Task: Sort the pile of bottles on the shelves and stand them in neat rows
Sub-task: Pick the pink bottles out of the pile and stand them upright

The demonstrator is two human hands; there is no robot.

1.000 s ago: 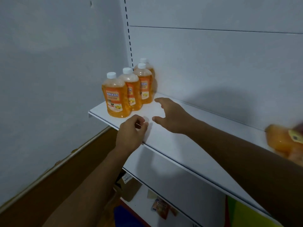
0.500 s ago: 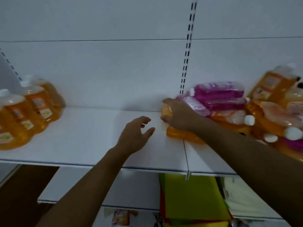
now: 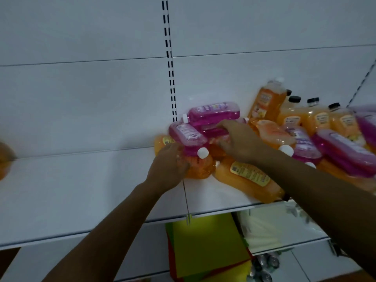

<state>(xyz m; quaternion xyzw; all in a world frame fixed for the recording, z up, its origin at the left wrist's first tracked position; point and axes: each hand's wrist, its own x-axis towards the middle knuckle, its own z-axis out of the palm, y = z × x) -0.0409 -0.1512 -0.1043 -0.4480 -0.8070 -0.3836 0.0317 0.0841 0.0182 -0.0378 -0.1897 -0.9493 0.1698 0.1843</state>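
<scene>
Both hands have come onto the pile since half a second ago, when the left was hanging open over bare shelf and only the right was touching a bottle. Now the left hand [image 3: 168,169] is curling its fingers against the side of an orange bottle [image 3: 198,166] lying with its white cap toward us, at the pile's near left corner. Whether it is truly gripping or only cupping it, I cannot tell. The right hand [image 3: 242,142] is reaching into the heap, fingers bent down among the bottles just below a pink bottle [image 3: 213,113] lying on top; what it is holding is hidden.

That pile is lying on the right part of the white shelf [image 3: 81,192], pink and orange bottles tumbled across each other. Another orange bottle [image 3: 247,177] is lying on its side near the front edge, just under the right forearm. Behind the heap, black-capped orange bottles [image 3: 313,117] are standing upright against the back panel. Below the shelf, yellow-green sheets [image 3: 203,245] are showing.
</scene>
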